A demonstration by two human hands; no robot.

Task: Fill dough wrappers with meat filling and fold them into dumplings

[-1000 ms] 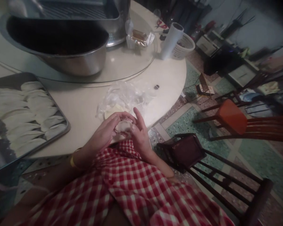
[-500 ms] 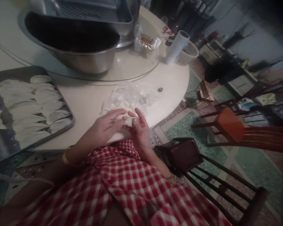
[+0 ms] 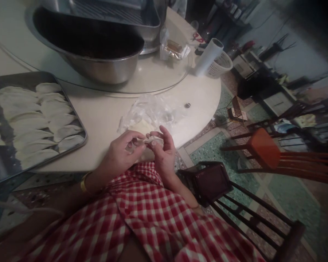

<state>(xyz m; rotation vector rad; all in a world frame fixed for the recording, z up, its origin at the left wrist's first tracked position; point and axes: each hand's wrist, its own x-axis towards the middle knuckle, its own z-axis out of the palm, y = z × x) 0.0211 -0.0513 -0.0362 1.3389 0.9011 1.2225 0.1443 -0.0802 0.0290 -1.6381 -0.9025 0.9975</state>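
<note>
Between my two hands, over the table's front edge, is a pale dumpling (image 3: 152, 139). My left hand (image 3: 123, 151) pinches its left end between thumb and fingers. My right hand (image 3: 164, 153) grips the other end, thumb on the near side and one finger raised. Just beyond the fingers, a stack of dumpling wrappers (image 3: 142, 126) lies on a crumpled clear plastic bag (image 3: 155, 111). To the left, a metal tray (image 3: 71, 95) carries rows of folded dumplings (image 3: 30, 120).
A large steel bowl (image 3: 104, 71) stands on the glass turntable (image 3: 155, 85), with another metal tray (image 3: 117, 14) behind it. At the right are a packet (image 3: 175, 50), a plastic roll (image 3: 209, 56) and a white basket (image 3: 221, 64). A dark chair (image 3: 211, 182) stands close on my right.
My left fingers have gone from lying extended beside the dumpling to pinching its end. The dumpling looks more closed along its edge. The view has shifted slightly.
</note>
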